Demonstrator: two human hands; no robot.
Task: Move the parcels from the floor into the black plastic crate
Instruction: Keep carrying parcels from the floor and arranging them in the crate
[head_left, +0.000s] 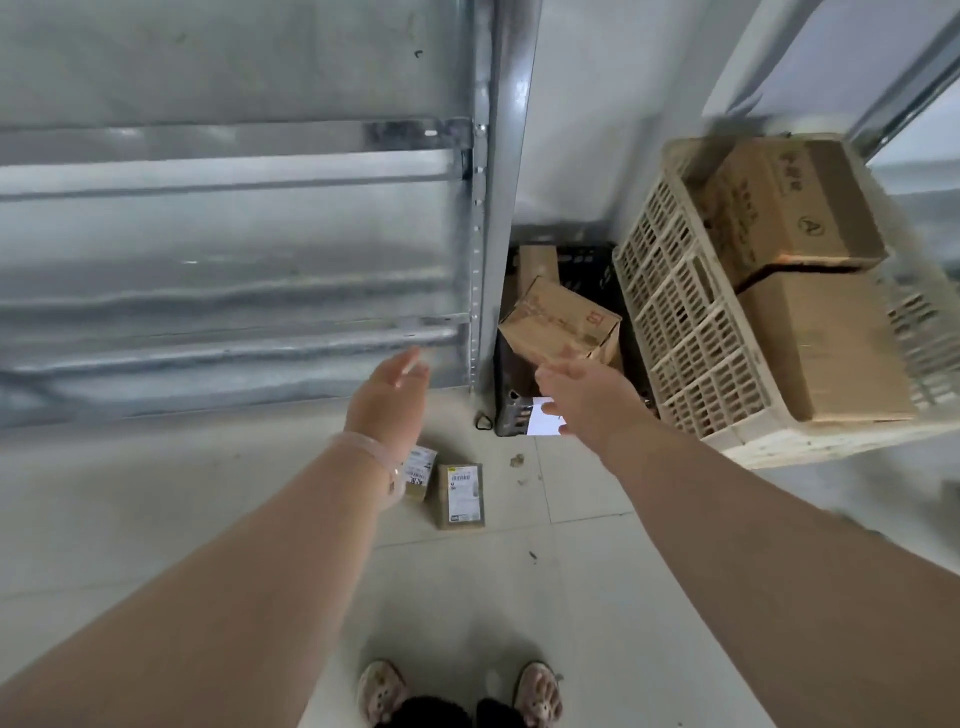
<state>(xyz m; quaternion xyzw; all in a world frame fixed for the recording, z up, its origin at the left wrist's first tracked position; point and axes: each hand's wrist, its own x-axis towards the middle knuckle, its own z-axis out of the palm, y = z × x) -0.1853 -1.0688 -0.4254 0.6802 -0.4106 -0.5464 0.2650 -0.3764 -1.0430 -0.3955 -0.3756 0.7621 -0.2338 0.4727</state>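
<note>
Fingers of the left hand are straight and slightly apart, holding nothing; those of the right hand are also loosely spread and bare, though both hands are blurred. Both arms reach forward towards the crate, which stands in the corner between a metal rack and a beige crate.

A box lies tilted in the black crate, just beyond the right fingertips; its red print includes a small square mark, but the words are too blurred to read. Another box stands behind it.

Two parcels remain on the tiled floor. One parcel carries a white label with a yellow strip at the top and fine black print, too small to read. A second parcel lies just beside it, partly hidden by the left wrist, with a similar label.

In the beige crate, a top box shows brown characters and a circled "A"; a plain box lies beneath.
</note>
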